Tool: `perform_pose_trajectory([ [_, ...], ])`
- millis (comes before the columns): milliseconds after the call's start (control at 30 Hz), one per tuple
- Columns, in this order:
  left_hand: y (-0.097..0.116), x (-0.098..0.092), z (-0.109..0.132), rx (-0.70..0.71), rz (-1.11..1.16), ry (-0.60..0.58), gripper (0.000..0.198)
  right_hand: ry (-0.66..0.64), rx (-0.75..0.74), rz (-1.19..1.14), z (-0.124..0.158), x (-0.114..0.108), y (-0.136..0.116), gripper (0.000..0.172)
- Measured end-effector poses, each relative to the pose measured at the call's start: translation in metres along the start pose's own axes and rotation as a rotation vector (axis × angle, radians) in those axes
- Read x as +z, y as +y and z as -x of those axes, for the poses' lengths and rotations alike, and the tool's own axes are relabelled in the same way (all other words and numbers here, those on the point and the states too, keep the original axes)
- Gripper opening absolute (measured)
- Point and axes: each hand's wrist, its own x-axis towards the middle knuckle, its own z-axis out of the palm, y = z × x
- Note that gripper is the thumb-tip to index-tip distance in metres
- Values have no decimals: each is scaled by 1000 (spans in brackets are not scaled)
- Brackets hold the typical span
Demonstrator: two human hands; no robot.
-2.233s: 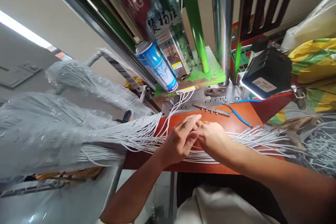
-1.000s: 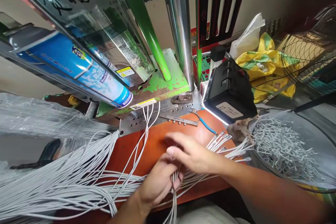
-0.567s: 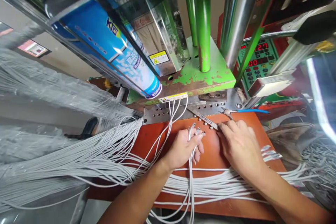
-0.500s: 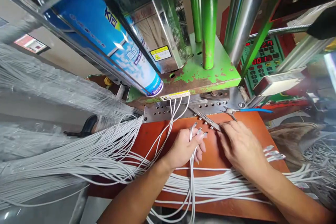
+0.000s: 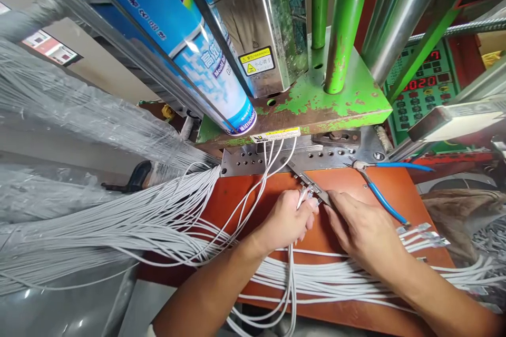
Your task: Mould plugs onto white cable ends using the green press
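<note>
My left hand (image 5: 288,221) is closed around a few white network cables (image 5: 291,279), whose clear plug ends (image 5: 313,201) stick out past the fingertips. These plugs lie against the side of a narrow metal bar (image 5: 304,176) with small fittings along it; whether they sit in it cannot be made out. The bar's near end is pinched between the thumb and fingers of my right hand (image 5: 361,224), and its far end reaches the steel plate (image 5: 249,164) of the press. Several other cables (image 5: 255,197) run from under the green press block (image 5: 340,108) towards the left.
Blue-handled pliers (image 5: 382,201) rest right of the bar on the orange board (image 5: 245,189). Thick bundles of white cable (image 5: 169,210) cross the left and front. A blue spray can (image 5: 213,58) stands before the press. At right is a control panel (image 5: 425,81).
My left hand has brought the cable plugs up against the metal bar. My right hand keeps its hold on the bar. The camera has shifted slightly, showing more of the pliers.
</note>
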Motion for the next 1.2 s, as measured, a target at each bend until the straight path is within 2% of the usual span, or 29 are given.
perform_pose_trajectory([
  [100,3,0,3,3,-24,-8,33,2,-38,30,2,-1,-5,16],
  [200,6,-7,10,-8,-53,-74,40,5,-42,-43,3,-4,-12,13],
  [233,6,-11,12,4,-91,-64,44,10,-36,-75,4,-5,-14,13],
  [333,4,-23,19,92,-237,153,43,23,-19,-123,5,-5,-17,15],
  [400,0,-27,20,120,-233,258,38,24,-2,-136,5,-6,-14,16],
  [433,-2,-29,20,104,-197,243,37,24,14,-143,5,-6,-12,17],
  [567,-7,-28,15,-84,-36,-2,34,-24,51,-200,4,-7,-7,17],
  [633,-6,-29,12,-124,-2,-51,37,-44,48,-233,3,-6,-7,18],
  [800,-4,-34,6,-90,14,-117,47,-77,43,-284,1,-2,-10,16],
  [967,0,-38,5,-107,68,-166,46,-39,70,-231,2,-1,-10,15],
  [1100,3,-35,5,-78,70,-174,48,-39,43,-209,2,0,-9,17],
  [1200,2,-29,4,-78,52,-116,49,-77,2,-197,3,2,-7,18],
])
